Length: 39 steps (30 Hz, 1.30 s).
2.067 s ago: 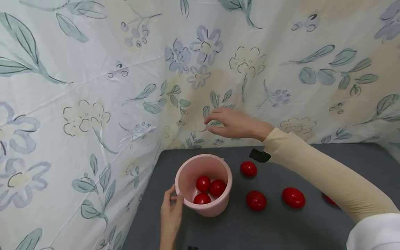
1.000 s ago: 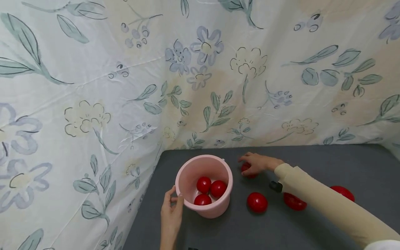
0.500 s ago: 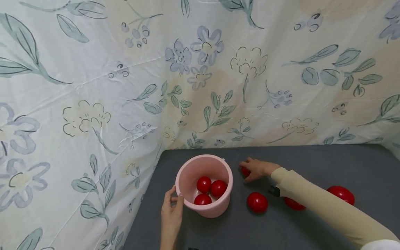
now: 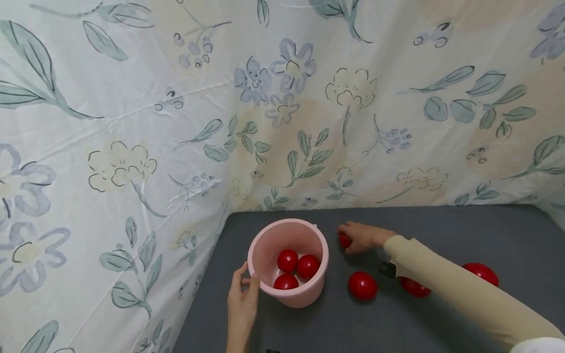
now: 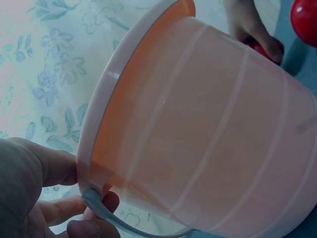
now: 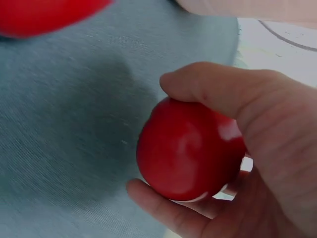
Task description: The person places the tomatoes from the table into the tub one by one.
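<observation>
Left hand (image 4: 243,300), partly curled, pinches the pink bucket (image 4: 268,245) at its edge; right hand (image 4: 365,238), curled, grips a red ball (image 6: 185,148) just right of the bucket, which holds three more balls (image 4: 307,266)

The round pink plastic bucket (image 4: 287,235) looks smooth, softly shiny. Inside and right of it, round red balls (image 4: 363,286) look smooth and glossy. Under it, the dark grey tabletop (image 4: 331,333) looks matt and finely woven; behind it hangs matt, creased, floral-printed white cloth (image 4: 185,108).

Room type unclear: floral cloth (image 4: 203,78) hangs behind and beside a dark grey table (image 4: 335,326)
</observation>
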Available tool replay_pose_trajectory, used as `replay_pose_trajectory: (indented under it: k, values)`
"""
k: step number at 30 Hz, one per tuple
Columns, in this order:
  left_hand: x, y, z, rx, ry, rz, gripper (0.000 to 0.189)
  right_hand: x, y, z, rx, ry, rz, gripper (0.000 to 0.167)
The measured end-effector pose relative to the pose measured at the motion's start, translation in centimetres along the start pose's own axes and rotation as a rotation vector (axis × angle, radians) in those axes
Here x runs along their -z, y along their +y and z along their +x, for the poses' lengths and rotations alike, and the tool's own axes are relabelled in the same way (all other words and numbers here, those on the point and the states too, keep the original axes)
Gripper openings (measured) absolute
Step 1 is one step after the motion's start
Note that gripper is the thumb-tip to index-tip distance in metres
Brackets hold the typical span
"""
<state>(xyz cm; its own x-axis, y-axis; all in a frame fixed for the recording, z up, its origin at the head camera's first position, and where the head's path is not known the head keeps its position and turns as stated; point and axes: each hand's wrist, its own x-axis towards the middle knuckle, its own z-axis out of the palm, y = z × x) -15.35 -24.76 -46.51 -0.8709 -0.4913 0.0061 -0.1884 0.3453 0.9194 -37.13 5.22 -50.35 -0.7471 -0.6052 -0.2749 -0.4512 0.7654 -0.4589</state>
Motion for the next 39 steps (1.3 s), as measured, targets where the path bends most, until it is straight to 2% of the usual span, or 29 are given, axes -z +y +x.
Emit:
replay_pose_trajectory:
  k: [5, 11, 18, 24, 27, 32, 39]
  values:
    - [-0.1, -0.1, -0.1, 0.001, -0.003, 0.002, 0.044, 2.2, -0.4, -0.7, 0.014, 0.014, 0.007, 0.056]
    - [-0.3, -0.2, -0.3, 0.006, -0.016, 0.002, 0.047, 5.9, -1.0, -2.1, 0.082, 0.059, 0.036, 0.059]
    - [-0.4, -0.1, -0.5, 0.001, -0.005, -0.011, 0.045, 11.5, -3.7, -4.8, 0.133, 0.176, 0.044, 0.067]
    - [-0.4, 0.0, -0.4, -0.004, -0.008, -0.009, 0.045, 16.6, -6.3, -6.7, 0.136, 0.209, -0.014, 0.066]
    - [-0.5, 0.0, -0.4, -0.008, -0.004, -0.007, 0.045, 18.4, -7.7, -7.3, 0.144, 0.217, -0.022, 0.065]
    - [-0.4, 0.0, -0.4, -0.01, -0.002, -0.006, 0.046, 19.3, -9.4, -7.3, 0.165, 0.218, -0.034, 0.067]
    - [-0.4, -0.1, -0.3, -0.002, -0.007, -0.009, 0.045, 18.1, -11.5, -5.8, 0.223, 0.175, -0.075, 0.067]
